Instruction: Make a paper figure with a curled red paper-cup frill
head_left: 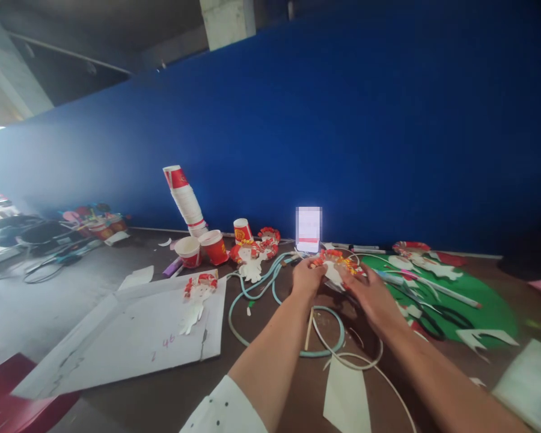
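Observation:
Near the middle of the table, my left hand (307,278) and my right hand (373,294) grip a white paper cutout figure (334,270) from its two sides. Its upper edge carries red and yellow paper trim. The fingers of both hands are closed at its edges and partly hide it. A similar cutout (251,268) stands to the left among paper cups. Another cutout (197,300) lies on a white board (139,337). Beneath my wrists, loops of pale blue cable (338,349) spread over the table. Just behind the hands stands a lit screen (308,230), blurred out.
A leaning stack of paper cups (187,204) rises at the back, with red cups (214,248) beside it. Black-handled scissors (451,320) lie on a green round sheet (491,300) at right. Paper scraps (346,397) litter the brown table (144,403). A blue wall (365,138) closes off the back.

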`<state>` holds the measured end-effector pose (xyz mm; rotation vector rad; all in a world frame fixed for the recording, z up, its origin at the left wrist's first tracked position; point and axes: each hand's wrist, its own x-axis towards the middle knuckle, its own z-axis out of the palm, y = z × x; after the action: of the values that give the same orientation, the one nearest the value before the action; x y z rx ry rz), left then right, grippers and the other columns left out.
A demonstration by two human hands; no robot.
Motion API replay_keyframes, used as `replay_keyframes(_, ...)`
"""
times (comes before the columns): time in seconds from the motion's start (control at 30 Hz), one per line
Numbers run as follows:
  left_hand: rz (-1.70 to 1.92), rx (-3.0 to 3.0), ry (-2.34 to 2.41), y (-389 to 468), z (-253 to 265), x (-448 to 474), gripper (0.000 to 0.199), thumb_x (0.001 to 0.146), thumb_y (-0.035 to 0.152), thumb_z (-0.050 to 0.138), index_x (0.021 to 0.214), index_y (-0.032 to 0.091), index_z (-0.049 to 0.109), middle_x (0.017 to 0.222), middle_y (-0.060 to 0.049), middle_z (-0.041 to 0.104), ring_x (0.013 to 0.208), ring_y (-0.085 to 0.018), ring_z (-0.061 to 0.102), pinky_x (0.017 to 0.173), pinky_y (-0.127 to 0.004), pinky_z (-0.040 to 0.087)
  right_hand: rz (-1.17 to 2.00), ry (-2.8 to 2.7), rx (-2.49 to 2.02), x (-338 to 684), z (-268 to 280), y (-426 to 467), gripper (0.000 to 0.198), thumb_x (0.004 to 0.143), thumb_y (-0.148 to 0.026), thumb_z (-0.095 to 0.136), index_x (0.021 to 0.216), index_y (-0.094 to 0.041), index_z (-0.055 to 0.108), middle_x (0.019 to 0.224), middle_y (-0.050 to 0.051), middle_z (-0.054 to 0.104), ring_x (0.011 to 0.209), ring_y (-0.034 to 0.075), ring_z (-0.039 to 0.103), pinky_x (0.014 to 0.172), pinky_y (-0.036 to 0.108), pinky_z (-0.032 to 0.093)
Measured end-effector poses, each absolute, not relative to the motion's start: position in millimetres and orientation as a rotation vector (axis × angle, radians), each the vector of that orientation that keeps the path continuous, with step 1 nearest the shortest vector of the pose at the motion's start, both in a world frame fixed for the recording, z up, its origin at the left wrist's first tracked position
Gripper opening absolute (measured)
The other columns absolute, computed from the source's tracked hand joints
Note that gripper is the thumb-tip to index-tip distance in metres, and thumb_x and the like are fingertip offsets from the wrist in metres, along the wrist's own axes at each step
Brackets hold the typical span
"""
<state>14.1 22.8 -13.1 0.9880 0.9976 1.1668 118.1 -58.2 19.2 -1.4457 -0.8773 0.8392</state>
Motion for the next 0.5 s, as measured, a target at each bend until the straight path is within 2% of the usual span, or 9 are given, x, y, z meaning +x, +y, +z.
replay_keyframes(0.13,1.260,0.929,0.985,22,-19,23,0.024,0.068,0.013,0.064,0.091,0.016,0.059,0.076,-0.001,0.065,0.066,-0.013,0.061,0.067,-0.025,0.050,0.884,-0.964,-1.354,112,10,-58,0.054,0.066,-0.039,0.070,0.115,-0.021,0.059,0.098,0.008,0.071,0.088,0.027,0.067,0.072,0.034,0.053)
replay_keyframes(0.23,1.274,0.993,1.009,17,-22,32,0.031,0.067,0.012,0.065,0.097,0.015,0.059,0.079,-0.002,0.067,0.070,-0.014,0.063,0.069,-0.025,0.050,0.765,-0.998,-1.470,115,10,-58,0.046,0.069,-0.042,0.066,0.107,-0.018,0.062,0.091,0.008,0.072,0.081,0.026,0.067,0.071,0.034,0.051)
replay_keyframes(0.33,1.248,1.061,1.020,10,-20,37,0.036,0.065,0.010,0.066,0.100,0.014,0.057,0.085,-0.004,0.068,0.076,-0.016,0.064,0.074,-0.027,0.050,0.574,-0.964,-1.635,123,8,-57,0.045,0.071,-0.044,0.062,0.106,-0.016,0.063,0.092,0.010,0.071,0.082,0.025,0.065,0.072,0.033,0.048)
replay_keyframes(0.43,1.170,1.297,1.107,1,-13,35,0.040,0.066,0.013,0.068,0.104,0.012,0.057,0.093,-0.009,0.066,0.083,-0.019,0.064,0.081,-0.032,0.049,0.513,-0.904,-1.667,132,2,-54,0.048,0.069,-0.044,0.061,0.108,-0.015,0.064,0.091,0.010,0.070,0.079,0.024,0.064,0.067,0.031,0.046)
replay_keyframes(0.5,1.245,1.510,1.233,-5,-8,30,0.050,0.065,0.018,0.071,0.113,0.013,0.054,0.108,-0.013,0.061,0.097,-0.022,0.060,0.090,-0.037,0.046,0.515,-0.895,-1.654,135,-2,-52,0.049,0.068,-0.045,0.061,0.107,-0.016,0.065,0.085,0.008,0.070,0.073,0.023,0.064,0.063,0.030,0.045)
